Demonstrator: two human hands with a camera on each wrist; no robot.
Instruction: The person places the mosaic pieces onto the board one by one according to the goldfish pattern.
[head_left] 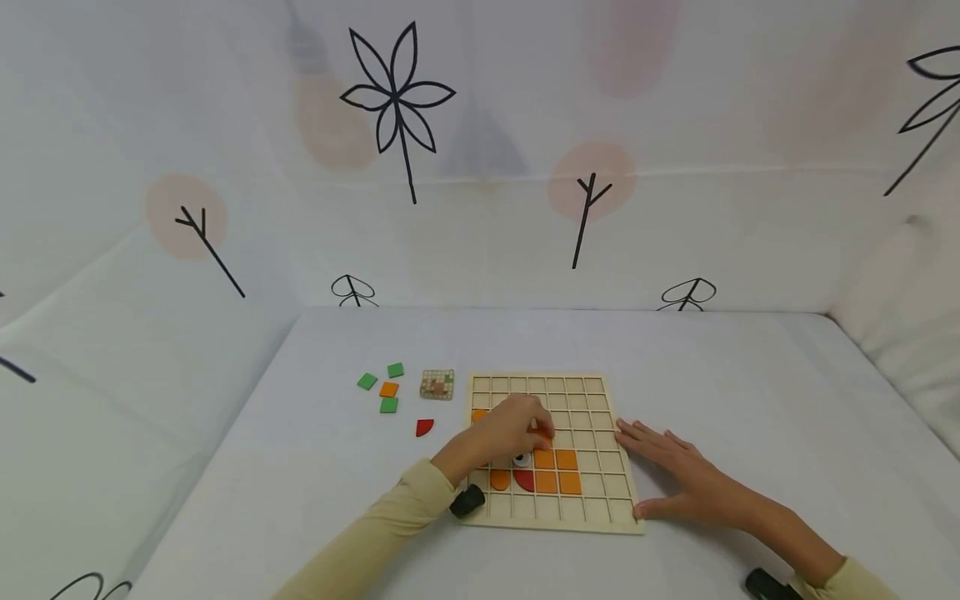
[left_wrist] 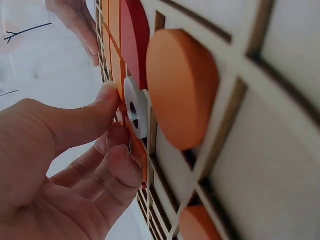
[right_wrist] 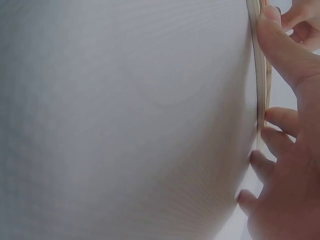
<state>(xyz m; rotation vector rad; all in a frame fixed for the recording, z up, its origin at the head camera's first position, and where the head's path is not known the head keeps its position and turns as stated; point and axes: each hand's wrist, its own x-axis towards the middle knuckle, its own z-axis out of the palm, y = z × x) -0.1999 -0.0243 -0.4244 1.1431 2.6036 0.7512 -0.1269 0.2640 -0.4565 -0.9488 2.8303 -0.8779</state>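
A pale wooden grid board (head_left: 596,417) lies on the white table. My left hand (head_left: 506,429) is over its middle, thumb and fingertips pinching an orange square tile (head_left: 543,437) at a cell. Just below that hand are a white eye piece (head_left: 521,460), a red curved piece (head_left: 524,481) and a rounded orange piece (head_left: 499,480); the left wrist view shows this rounded piece (left_wrist: 175,90) close up. Orange square tiles (head_left: 567,459) fill cells to the right. My right hand (head_left: 693,483) lies with fingers spread, its thumb and fingertips touching the board's right edge.
Left of the board lie several green tiles (head_left: 388,405), an orange tile (head_left: 388,389) and a red quarter-round piece (head_left: 424,427). A small patterned card (head_left: 437,384) is near the board's upper left corner. White cloth with plant drawings surrounds the table.
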